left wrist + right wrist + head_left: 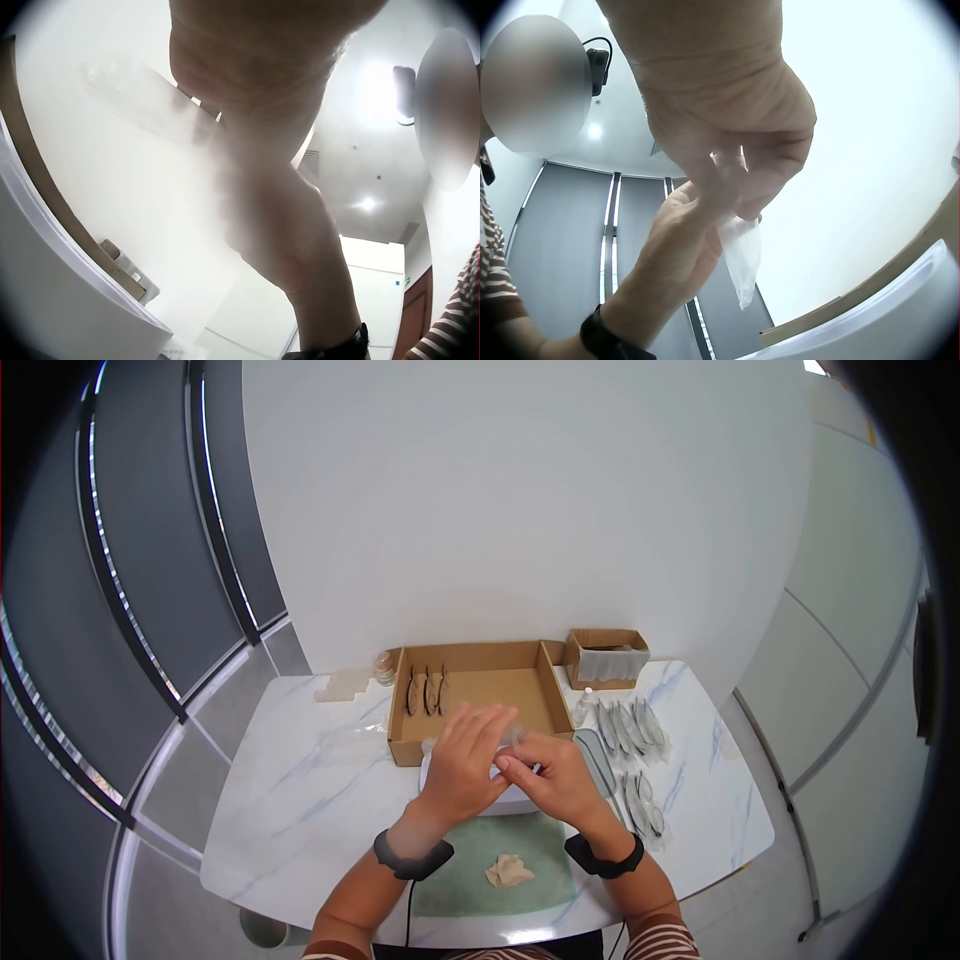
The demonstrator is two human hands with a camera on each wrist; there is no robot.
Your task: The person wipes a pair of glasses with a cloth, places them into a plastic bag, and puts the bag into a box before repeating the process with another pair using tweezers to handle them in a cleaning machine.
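My two hands meet in front of me, above a white container [485, 803]. A small frosted clear plastic bag [742, 262] hangs from between them in the right wrist view. In the left wrist view the same bag [131, 97] extends leftward, with fingers showing through it. My right hand [552, 775] pinches the bag with curled fingers and thumb. Beside it, my left hand [462, 765] has its fingers raised and nearly straight, its thumb side against the right hand. In the head view the hands cover most of the bag.
Behind stands a cardboard box [490, 690] with three pairs of glasses [428, 692] at its left. A smaller carton [605, 670] is beside it. Bagged glasses [640, 725] lie at right. In front, a beige cloth [509, 871] lies on a green mat [460, 900].
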